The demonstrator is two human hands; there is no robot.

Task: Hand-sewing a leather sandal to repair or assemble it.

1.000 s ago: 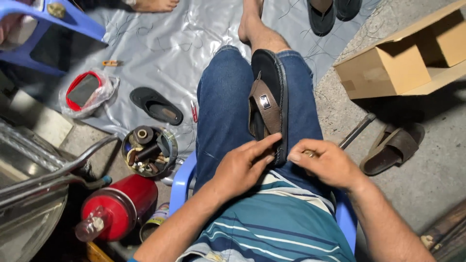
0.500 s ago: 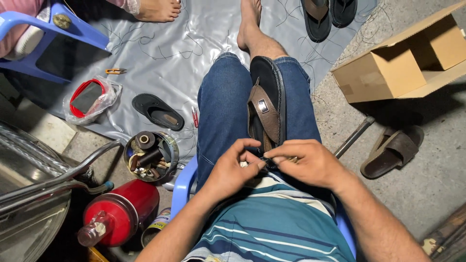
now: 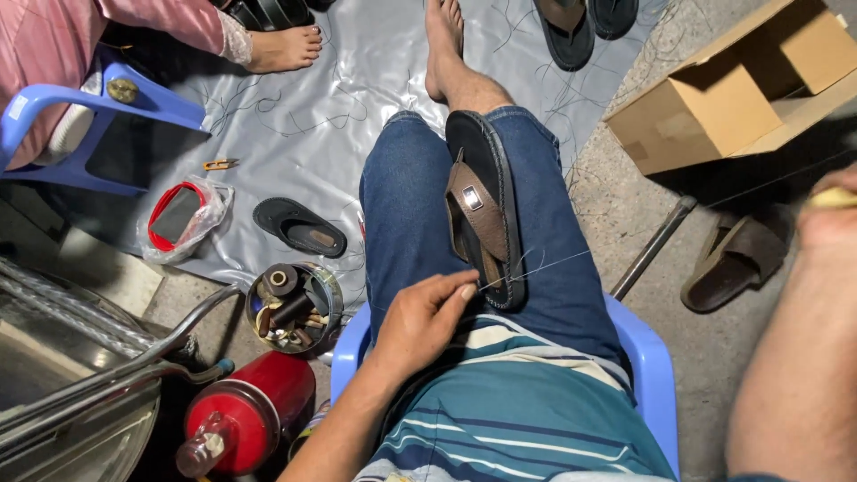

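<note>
A dark sandal with a brown strap (image 3: 482, 210) lies sole-down along my jeans-clad lap. My left hand (image 3: 427, 317) rests on my thigh, its fingertips pinching the sandal's near edge where a thin thread (image 3: 553, 261) leaves it. The thread runs taut up and to the right toward my right hand (image 3: 830, 219), which is raised far out at the frame's right edge and closed around a pale yellowish tool, only partly in view.
A round tin of spools and tools (image 3: 293, 306) and a red cylinder (image 3: 245, 419) stand at my left. A loose sole (image 3: 299, 226) and a bagged red item (image 3: 183, 217) lie on the grey sheet (image 3: 357, 80). A cardboard box (image 3: 732, 85) and brown sandal (image 3: 736, 263) sit right. Another person's foot (image 3: 284, 49) is at top left.
My right hand has pulled away from the sandal, far out to the right and up, drawing the thread taut. My left hand stays at the sandal's near edge.
</note>
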